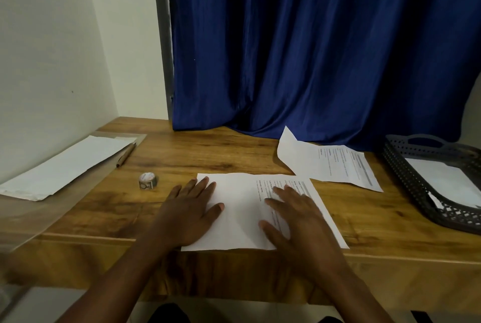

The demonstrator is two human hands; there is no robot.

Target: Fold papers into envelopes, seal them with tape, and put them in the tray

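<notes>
A white printed paper lies folded at the near edge of the wooden table. My left hand presses flat on its left part with straight fingers. My right hand lies flat on its right part, over the printed lines. A second printed sheet lies behind it to the right, one corner lifted. A small roll of tape stands left of my left hand. The dark perforated tray sits at the right edge with white paper inside.
A long white envelope or folded sheet lies on a lighter board at the left, with a brown pencil beside it. A blue curtain hangs behind the table. A pale wall closes the left side.
</notes>
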